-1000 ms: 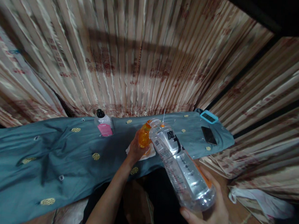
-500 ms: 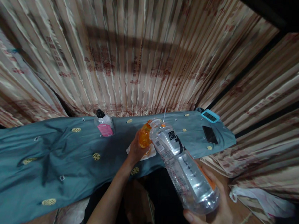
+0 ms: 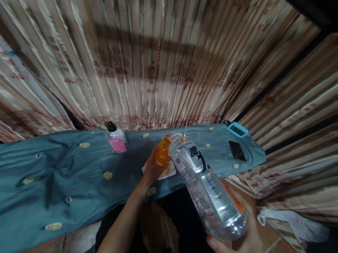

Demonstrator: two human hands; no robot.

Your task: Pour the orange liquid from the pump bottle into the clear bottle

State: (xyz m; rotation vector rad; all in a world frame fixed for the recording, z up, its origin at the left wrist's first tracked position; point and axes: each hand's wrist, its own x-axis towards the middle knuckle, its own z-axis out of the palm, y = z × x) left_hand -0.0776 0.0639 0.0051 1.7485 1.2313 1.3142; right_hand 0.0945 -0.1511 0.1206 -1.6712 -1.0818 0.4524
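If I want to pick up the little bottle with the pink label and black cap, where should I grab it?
Grab the little bottle around its middle, at the pink label, coming from the front edge of the blue cloth. It seems to stand upright with open cloth around it, and its body looks wider and easier to hold than the small black cap.

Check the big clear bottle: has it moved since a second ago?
Barely. The clear bottle is still tilted, neck at the orange container, in the right hand. Its shift matches that of the phone on the cloth, so that is camera motion.
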